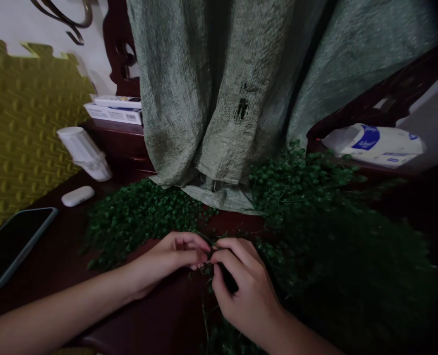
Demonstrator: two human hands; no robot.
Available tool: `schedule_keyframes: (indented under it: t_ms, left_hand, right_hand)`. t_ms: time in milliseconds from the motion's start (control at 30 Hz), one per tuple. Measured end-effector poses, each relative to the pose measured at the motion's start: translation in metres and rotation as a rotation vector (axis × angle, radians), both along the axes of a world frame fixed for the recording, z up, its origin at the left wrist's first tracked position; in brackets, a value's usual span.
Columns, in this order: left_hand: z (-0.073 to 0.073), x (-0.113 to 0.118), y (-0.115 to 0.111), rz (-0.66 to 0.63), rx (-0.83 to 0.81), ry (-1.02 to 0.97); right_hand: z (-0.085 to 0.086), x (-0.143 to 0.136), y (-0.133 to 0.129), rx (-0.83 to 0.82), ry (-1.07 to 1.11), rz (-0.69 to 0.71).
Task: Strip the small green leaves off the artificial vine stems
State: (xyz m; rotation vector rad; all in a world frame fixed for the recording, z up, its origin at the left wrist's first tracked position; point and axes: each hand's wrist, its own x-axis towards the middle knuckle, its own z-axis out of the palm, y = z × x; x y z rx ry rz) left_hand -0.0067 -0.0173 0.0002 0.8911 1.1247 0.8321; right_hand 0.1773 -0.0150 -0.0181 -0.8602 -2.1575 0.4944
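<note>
My left hand [180, 252] and my right hand [243, 276] meet at the middle of the dark red table [159, 315]. Both are closed, their fingertips pinching a thin green herb sprig [213, 245] between them. Most of the sprig is hidden by the fingers. Left of my hands lies a heap of small leafy tops [141, 212]. A larger, looser pile of leafy green stems [337, 246] spreads on the right, its near part in deep shadow. Some stems [226, 340] also lie below my right hand.
A woven sack [237, 93] hangs down behind the heaps. Left are a phone [15, 246], a white case [77, 195], a white plastic container [85, 153] and flat boxes [113, 111]. A tissue pack [385, 144] lies back right. Yellow foam matting [22, 128] stands at the left.
</note>
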Motion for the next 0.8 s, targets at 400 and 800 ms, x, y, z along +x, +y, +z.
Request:
schedule_keyframes:
  t_ms: [400,800]
  left_hand:
    - [0.0007,-0.0021,-0.0003,-0.061,-0.054,-0.005]
    - [-0.0001,-0.0013,-0.0004,-0.072,-0.061,0.039]
  right_hand:
    - [0.0043,0.0007,-0.0026,-0.099,-0.049,-0.005]
    - [-0.0035,-0.0046,0.0012,-0.063,0.020,-0.071]
